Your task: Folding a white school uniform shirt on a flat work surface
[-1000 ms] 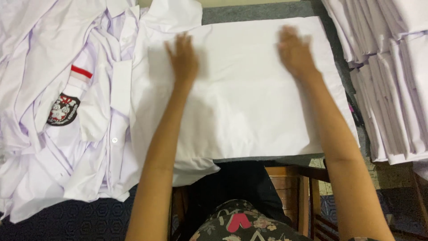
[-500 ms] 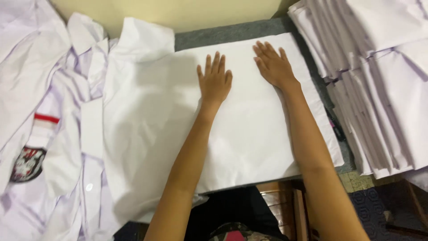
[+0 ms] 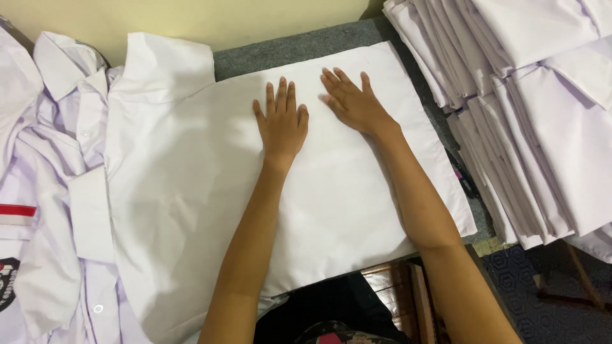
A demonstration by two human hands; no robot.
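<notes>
A white shirt [image 3: 191, 191] lay spread on the grey worktop [image 3: 306, 48], left hand [image 3: 282, 124] and right hand [image 3: 357, 105] pressed flat on it, fingers open, gripping nothing; it looked light, soft and limp, best lifted by its edges.

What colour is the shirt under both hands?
Plain white shirt, seen best in the head view.

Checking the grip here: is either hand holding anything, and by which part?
Nothing is held. Left hand and right hand lie flat, palms down, on the folded white cloth shirt.
</notes>
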